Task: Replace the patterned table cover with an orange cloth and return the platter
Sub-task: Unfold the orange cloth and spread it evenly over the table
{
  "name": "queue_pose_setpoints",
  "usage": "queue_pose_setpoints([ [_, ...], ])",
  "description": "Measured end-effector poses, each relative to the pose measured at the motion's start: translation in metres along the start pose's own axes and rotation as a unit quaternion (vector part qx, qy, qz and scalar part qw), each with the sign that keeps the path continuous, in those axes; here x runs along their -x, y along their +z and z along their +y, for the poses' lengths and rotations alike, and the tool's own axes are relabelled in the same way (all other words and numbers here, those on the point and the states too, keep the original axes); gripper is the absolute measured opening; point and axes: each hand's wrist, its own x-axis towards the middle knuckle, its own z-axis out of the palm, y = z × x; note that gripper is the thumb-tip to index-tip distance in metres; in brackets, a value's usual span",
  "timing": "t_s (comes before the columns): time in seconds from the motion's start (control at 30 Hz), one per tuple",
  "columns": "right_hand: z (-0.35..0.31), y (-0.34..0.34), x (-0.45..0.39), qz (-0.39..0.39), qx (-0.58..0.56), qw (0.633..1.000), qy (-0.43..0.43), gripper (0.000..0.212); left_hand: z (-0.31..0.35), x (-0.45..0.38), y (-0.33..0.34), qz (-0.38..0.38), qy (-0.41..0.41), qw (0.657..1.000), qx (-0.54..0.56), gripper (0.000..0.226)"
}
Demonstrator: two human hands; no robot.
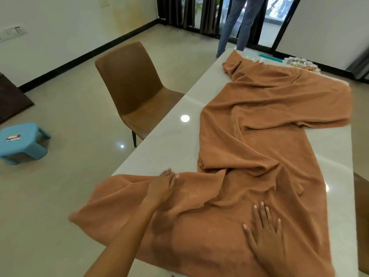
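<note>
While the rumpled orange terry cloth (pixel 259 136) lies in a long crooked band down the glossy pale surface (pixel 169 126), both hands rest on its near end. The left hand (pixel 162 186) grips a raised fold of the cloth near the surface's near left corner, fingers curled over the ridge. The right hand (pixel 263 236) presses flat on the cloth by the near edge, fingers straight and spread. Much of the surface's left side is bare, and the cloth's near left part spills over the near edge. At the far right corner sits a clear glass platter (pixel 299 61), just beyond the cloth's far edge; whether they touch I cannot tell. A tan leather chair (pixel 131 90) stands along the left edge, and a small blue plastic stool (pixel 22 141) sits on the floor well apart.
</note>
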Motion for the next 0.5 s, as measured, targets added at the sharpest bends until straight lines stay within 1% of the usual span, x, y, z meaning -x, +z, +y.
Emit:
queue_pose_setpoints([
  [0.1,0.020,-0.003,-0.001,-0.006,0.007,1.000,-0.011,0.074,-0.002,0.000,0.004,0.057,0.009,0.998,0.008,0.044],
  [0.17,0.018,-0.007,-0.002,0.003,0.009,1.000,-0.004,0.075,-0.001,-0.005,0.007,0.104,0.007,0.994,0.022,0.039],
  [0.23,0.006,-0.011,-0.004,0.020,-0.009,1.000,0.010,0.076,0.008,-0.012,0.014,0.122,0.029,0.992,0.024,0.035],
  [0.3,-0.006,-0.013,-0.006,0.041,-0.037,0.998,0.027,0.076,0.029,-0.017,0.024,0.122,0.074,0.990,-0.002,0.037],
  [0.4,-0.013,-0.011,-0.010,0.050,-0.066,0.995,0.047,0.076,0.075,-0.014,0.045,0.116,0.173,0.976,-0.065,0.046],
  [0.47,-0.010,-0.003,-0.006,0.043,-0.058,0.996,0.044,0.074,0.101,-0.009,0.064,0.093,0.223,0.965,-0.098,0.053],
  [0.5,-0.007,0.001,-0.002,0.040,-0.053,0.997,0.040,0.072,0.111,-0.004,0.074,0.079,0.233,0.963,-0.111,0.056],
])
